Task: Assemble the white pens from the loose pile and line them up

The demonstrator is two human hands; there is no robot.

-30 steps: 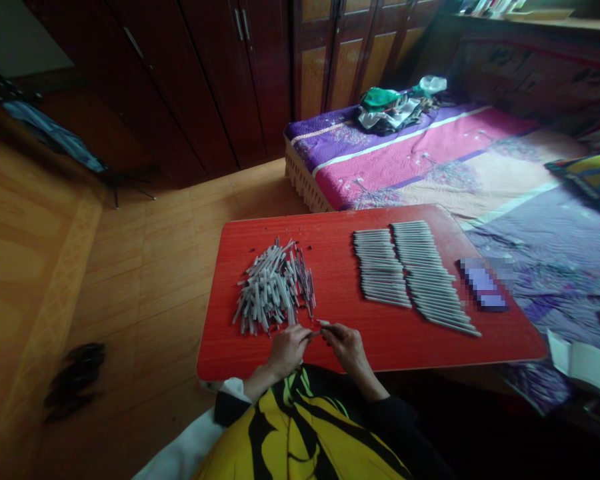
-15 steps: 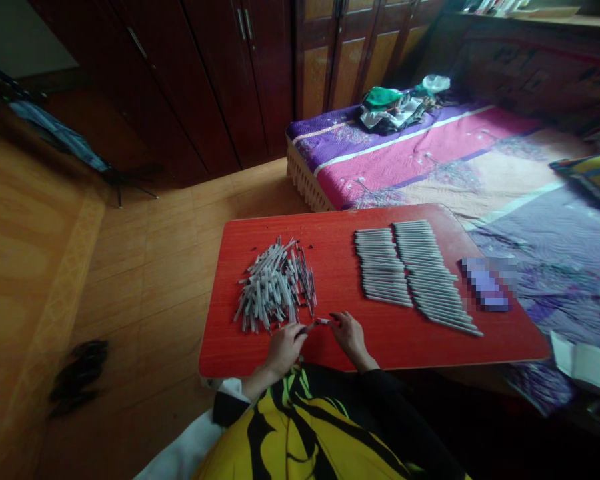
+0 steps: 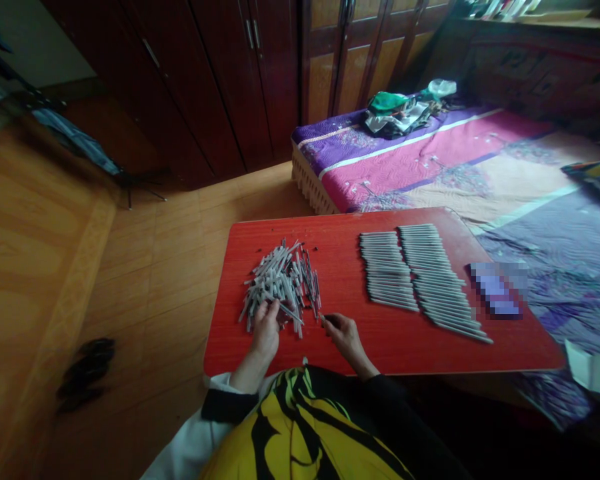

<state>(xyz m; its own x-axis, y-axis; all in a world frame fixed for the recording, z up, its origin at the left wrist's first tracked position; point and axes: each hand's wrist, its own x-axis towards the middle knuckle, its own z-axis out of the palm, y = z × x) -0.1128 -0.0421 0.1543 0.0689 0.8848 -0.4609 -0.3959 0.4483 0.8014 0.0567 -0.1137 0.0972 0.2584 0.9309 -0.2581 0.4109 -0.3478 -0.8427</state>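
The left hand (image 3: 266,328), now parted from the right hand (image 3: 345,331), is being laid on the near edge of the pen-barrel pile (image 3: 281,283); its grip cannot be told. A thin pen piece (image 3: 326,319) is being pinched in the right hand, beside that pile on the red table (image 3: 405,343).

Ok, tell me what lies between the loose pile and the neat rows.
Bare red table; the head view shows nothing between pile and rows.
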